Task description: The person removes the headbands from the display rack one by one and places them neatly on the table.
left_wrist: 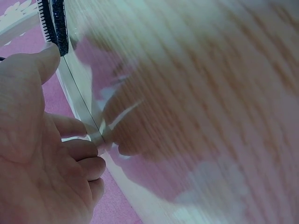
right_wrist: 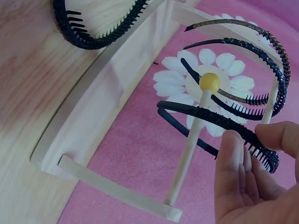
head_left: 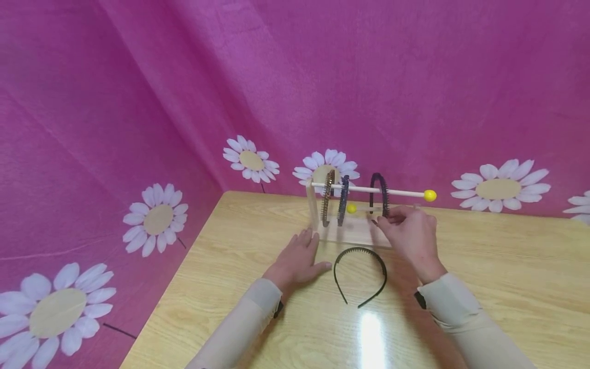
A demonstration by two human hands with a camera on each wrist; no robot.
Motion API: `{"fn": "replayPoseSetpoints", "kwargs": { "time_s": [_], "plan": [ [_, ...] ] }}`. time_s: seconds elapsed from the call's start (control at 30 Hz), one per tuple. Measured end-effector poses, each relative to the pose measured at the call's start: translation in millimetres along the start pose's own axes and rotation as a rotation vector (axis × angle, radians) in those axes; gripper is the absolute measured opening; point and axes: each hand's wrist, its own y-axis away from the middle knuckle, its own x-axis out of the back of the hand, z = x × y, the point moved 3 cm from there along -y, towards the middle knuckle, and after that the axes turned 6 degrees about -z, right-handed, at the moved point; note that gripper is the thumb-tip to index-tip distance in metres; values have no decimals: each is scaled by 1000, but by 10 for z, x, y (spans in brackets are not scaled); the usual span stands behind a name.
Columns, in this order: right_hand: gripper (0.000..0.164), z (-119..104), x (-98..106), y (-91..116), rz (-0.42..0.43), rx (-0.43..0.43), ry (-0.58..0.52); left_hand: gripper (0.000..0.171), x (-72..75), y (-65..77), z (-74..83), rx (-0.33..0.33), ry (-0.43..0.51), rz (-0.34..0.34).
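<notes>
Thumb and fingers of the right hand [head_left: 412, 238] pinch a toothed black headband [head_left: 385, 200] that arches round the upper rod [head_left: 407, 193] of the wooden stand [head_left: 355, 236]. The left hand [head_left: 295, 260] lies with fingers extended at the stand's left end, holding nothing. Another black headband [head_left: 360, 249] lies in front of the stand. The gripped band looks light, springy and probably snappable if overspread; a smooth lower limb, clear of the teeth, seems the best hold.
</notes>
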Motion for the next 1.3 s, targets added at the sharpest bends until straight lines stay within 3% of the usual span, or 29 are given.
{"fn": "replayPoseSetpoints", "kwargs": {
  "time_s": [0.33, 0.73, 1.3],
  "plan": [
    [20, -38, 96, -12, 20, -12, -3, 93, -21, -1, -8, -1, 5, 4],
    [15, -120, 275, -60, 85, 49, -32, 93, -17, 7, 5, 0, 9, 8],
    [16, -255, 442, -81, 142, 40, -62, 91, -8, 6, 12, 8, 13, -9]
  ]
}}
